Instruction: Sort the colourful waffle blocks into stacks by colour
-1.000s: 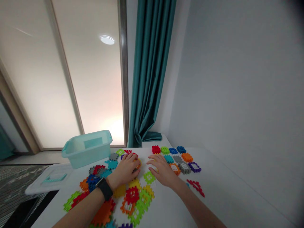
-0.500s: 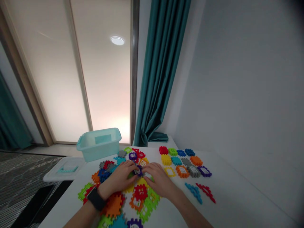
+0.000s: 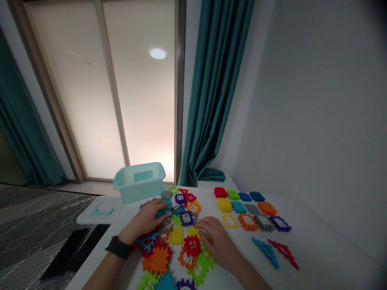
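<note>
Among loose, tooth-edged plastic tiles, a purple one with a white window [image 3: 187, 218] lies between left hand [image 3: 148, 218] and right hand [image 3: 216, 238], a grey windowed one [image 3: 168, 223] beside the left thumb, and a red one [image 3: 192, 245] left of the right hand, overlapping an orange windowed one [image 3: 187, 259].

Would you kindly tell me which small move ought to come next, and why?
I would probably have the right grip lift the yellow notched plastic square and set it on the stack of yellow notched plastic pieces: the square lies in plain view close to that grip, just left of a red notched plastic square, and its colour matches the stack.
</note>
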Action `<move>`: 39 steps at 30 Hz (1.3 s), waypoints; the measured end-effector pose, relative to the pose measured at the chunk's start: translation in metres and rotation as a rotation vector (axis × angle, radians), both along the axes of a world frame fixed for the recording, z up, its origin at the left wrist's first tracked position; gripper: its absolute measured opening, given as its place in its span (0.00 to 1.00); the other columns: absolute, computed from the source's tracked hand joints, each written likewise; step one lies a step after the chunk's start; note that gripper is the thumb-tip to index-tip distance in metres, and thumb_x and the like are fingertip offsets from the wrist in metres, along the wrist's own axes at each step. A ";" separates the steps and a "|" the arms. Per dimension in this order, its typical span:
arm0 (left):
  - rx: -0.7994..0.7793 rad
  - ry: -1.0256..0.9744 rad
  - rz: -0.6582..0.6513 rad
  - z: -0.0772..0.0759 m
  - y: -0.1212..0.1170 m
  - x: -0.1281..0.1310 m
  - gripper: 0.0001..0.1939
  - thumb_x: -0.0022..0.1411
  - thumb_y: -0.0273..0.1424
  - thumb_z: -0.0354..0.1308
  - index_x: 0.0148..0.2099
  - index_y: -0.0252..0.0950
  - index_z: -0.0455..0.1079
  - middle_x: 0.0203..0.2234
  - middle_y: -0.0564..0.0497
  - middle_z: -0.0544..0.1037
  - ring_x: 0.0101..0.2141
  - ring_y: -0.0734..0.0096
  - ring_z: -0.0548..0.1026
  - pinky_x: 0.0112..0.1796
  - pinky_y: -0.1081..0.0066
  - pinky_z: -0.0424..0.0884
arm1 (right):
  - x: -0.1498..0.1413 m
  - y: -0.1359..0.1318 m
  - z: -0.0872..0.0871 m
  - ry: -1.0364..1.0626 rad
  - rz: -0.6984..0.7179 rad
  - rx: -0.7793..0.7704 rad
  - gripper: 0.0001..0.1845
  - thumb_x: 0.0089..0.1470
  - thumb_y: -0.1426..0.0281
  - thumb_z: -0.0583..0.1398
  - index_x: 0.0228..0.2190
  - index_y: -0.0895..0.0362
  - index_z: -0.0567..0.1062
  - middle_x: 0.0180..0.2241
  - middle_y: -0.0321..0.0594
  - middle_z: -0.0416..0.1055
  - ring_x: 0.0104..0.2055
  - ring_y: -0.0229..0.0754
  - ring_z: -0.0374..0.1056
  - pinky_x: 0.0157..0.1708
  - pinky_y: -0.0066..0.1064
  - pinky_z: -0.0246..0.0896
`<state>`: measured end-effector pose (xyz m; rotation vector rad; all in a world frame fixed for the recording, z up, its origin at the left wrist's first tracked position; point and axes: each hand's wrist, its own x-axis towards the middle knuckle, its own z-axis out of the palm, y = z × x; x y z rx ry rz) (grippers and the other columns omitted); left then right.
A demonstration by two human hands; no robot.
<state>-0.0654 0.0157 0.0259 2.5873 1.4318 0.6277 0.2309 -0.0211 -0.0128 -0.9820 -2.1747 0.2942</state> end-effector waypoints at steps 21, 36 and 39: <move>-0.141 0.026 0.134 -0.004 0.001 -0.015 0.23 0.52 0.35 0.66 0.51 0.41 0.70 0.46 0.46 0.77 0.50 0.50 0.72 0.52 0.54 0.67 | -0.002 -0.001 -0.002 0.003 0.001 -0.053 0.11 0.60 0.77 0.54 0.38 0.54 0.75 0.42 0.44 0.76 0.47 0.50 0.70 0.51 0.46 0.64; -0.061 -0.273 -0.261 0.006 -0.032 0.048 0.31 0.53 0.20 0.63 0.57 0.43 0.62 0.55 0.47 0.71 0.58 0.56 0.65 0.60 0.57 0.63 | -0.006 -0.011 0.008 -0.001 -0.029 0.035 0.22 0.54 0.78 0.61 0.50 0.51 0.71 0.54 0.43 0.72 0.57 0.50 0.66 0.58 0.46 0.62; -0.041 -0.290 -0.294 0.005 -0.037 0.059 0.27 0.55 0.20 0.62 0.55 0.43 0.63 0.54 0.47 0.71 0.58 0.57 0.64 0.60 0.56 0.63 | -0.006 -0.012 0.007 -0.027 -0.034 0.053 0.24 0.51 0.78 0.64 0.50 0.51 0.71 0.55 0.43 0.72 0.57 0.50 0.66 0.58 0.47 0.62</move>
